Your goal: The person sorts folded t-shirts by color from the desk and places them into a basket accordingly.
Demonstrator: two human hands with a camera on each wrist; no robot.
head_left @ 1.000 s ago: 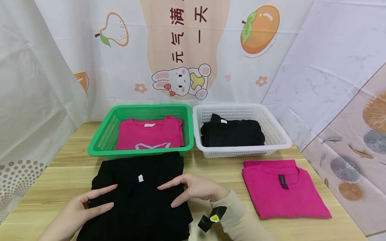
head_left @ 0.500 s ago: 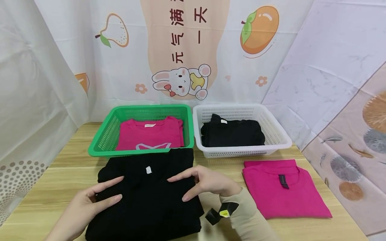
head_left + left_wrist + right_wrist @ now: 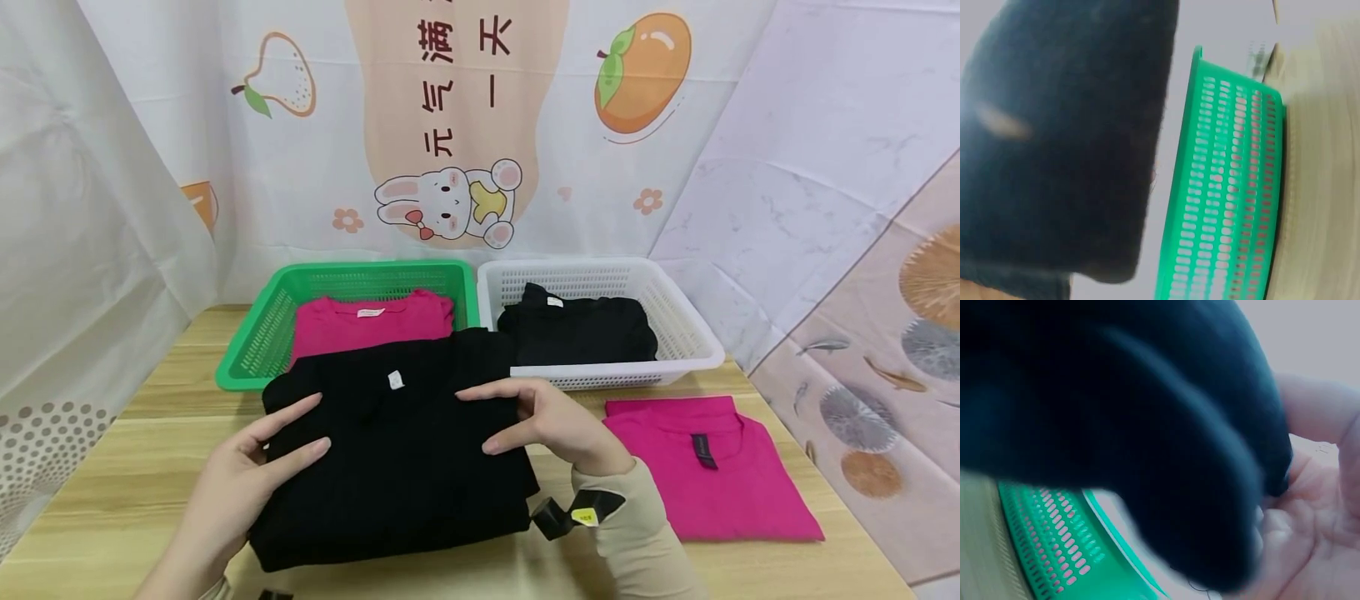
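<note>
Both hands grip a folded black shirt [image 3: 397, 467] by its sides, thumb and forefinger showing on top. It is raised off the wooden table and tilted, a small white label near its neckline. My left hand [image 3: 238, 475] is at its left edge, my right hand [image 3: 558, 429] at its right. In the right wrist view the palm [image 3: 1310, 531] lies against the drooping dark cloth. The shirt's far edge overlaps the front of the green basket [image 3: 238, 367], which holds a pink shirt [image 3: 375, 329]. In the left wrist view the black cloth [image 3: 1066, 137] hangs beside that basket's perforated wall.
A white basket [image 3: 697, 358] with a folded black garment [image 3: 585, 333] stands right beside the green one. Another folded pink shirt [image 3: 720, 492] lies on the table [image 3: 135, 467] at the right. A printed curtain [image 3: 300, 192] hangs behind the baskets.
Both hands have lifted the black shirt and carried it forward and to the right, over the green basket's front rim. The baskets and the pink shirts have stayed put.
</note>
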